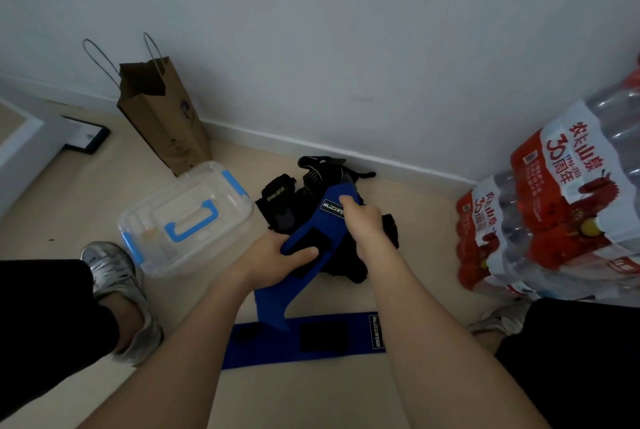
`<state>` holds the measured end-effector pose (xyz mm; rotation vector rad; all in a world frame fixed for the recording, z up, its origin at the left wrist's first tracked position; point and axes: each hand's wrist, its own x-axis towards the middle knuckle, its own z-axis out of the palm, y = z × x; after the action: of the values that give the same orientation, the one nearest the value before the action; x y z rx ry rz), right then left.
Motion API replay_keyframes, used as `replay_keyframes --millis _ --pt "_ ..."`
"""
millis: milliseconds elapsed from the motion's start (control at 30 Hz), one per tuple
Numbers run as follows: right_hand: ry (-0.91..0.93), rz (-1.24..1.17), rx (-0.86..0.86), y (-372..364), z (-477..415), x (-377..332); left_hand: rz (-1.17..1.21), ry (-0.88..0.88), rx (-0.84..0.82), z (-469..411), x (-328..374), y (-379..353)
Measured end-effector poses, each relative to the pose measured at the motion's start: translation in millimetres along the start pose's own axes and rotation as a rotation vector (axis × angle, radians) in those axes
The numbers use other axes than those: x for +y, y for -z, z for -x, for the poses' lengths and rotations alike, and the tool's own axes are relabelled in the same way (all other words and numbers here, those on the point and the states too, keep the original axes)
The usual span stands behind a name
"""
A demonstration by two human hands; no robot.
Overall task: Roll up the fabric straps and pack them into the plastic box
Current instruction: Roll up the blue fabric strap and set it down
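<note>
On the floor by the wall, water bottle packs tower at your right and a brown paper bag stands back left. The plastic box, lid on, sits just left of the black strap pile. A second blue strap lies flat near your feet. You're holding a blue strap above that pile: your left hand grips its middle, and your right hand pinches the top by the label.
</note>
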<state>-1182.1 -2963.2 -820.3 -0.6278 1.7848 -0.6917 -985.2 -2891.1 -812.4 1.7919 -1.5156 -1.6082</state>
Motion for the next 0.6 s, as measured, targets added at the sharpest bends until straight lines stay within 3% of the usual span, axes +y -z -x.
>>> replay_keyframes --millis 67,233,433,600 --pt "-0.083 -0.333 -0.117 4.1 -3.9 -7.5 -0.026 -0.033 -0.009 1.1 3.7 0.0" --pt "-0.140 -0.604 -0.184 9.3 -11.9 -11.2 -0.072 -0.060 -0.005 -2.1 10.3 7.7" --pt "-0.130 -0.699 -0.322 19.2 -11.7 -18.6 -0.068 -0.060 0.028 -8.1 5.7 3.8" --pt "-0.008 -0.613 -0.278 23.5 -12.7 -37.3 -0.052 -0.115 0.075 -8.2 8.6 10.0"
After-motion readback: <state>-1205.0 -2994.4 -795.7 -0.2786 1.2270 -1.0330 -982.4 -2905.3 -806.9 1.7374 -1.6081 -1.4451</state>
